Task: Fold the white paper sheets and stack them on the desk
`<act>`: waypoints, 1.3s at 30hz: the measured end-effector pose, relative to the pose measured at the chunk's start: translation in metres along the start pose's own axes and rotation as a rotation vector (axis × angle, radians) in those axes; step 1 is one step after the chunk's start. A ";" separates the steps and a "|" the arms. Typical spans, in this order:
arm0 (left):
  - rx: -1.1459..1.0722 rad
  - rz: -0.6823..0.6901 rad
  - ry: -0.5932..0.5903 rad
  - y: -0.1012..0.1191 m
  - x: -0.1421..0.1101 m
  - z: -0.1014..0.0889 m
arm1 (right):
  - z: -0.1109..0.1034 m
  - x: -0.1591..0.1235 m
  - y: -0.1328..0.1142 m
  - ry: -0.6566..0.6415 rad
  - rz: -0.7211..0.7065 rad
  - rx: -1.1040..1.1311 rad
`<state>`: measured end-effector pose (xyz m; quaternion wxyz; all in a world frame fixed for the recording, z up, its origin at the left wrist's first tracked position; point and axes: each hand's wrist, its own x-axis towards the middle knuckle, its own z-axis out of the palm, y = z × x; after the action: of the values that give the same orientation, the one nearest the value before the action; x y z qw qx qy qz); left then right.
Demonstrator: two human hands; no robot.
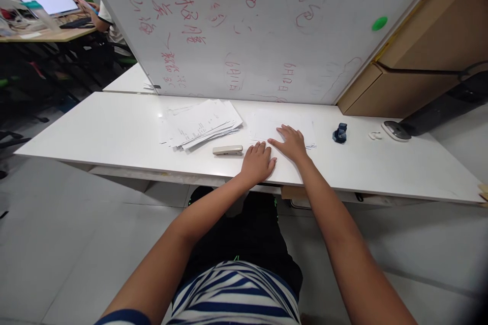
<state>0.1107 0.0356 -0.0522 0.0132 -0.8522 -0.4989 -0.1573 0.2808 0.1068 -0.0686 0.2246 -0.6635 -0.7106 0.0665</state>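
Note:
White sheets of paper [263, 124] lie on the white desk in front of me. My right hand [292, 143] rests on them with its fingers spread. Near the sheets' front edge my left hand [259, 162] lies palm down, fingers stretched forward and thumb to the right. A pale stapler [227, 150] lies just left of my left hand, touched by neither hand. Behind the stapler a fanned pile of printed papers [206, 124] is spread on the desk.
A whiteboard [244, 35] with red writing stands along the desk's back edge. To the right lie a dark blue object [340, 133], a small white item [375, 135] and a mouse [396, 131]. Cardboard boxes [415, 89] stand at the back right. Another person's arm [99, 21] shows at far left.

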 end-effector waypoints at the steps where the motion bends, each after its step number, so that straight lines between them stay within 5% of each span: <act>1: 0.000 0.001 0.002 0.000 0.000 0.000 | 0.000 0.000 0.000 0.000 0.003 0.000; 39: -0.092 -0.129 -0.107 0.001 0.019 0.004 | 0.001 0.000 -0.004 0.021 0.010 -0.117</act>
<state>0.1211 0.0523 -0.0510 -0.0628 -0.8253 -0.5448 -0.1349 0.2767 0.1065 -0.0674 0.1925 -0.6799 -0.7074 0.0188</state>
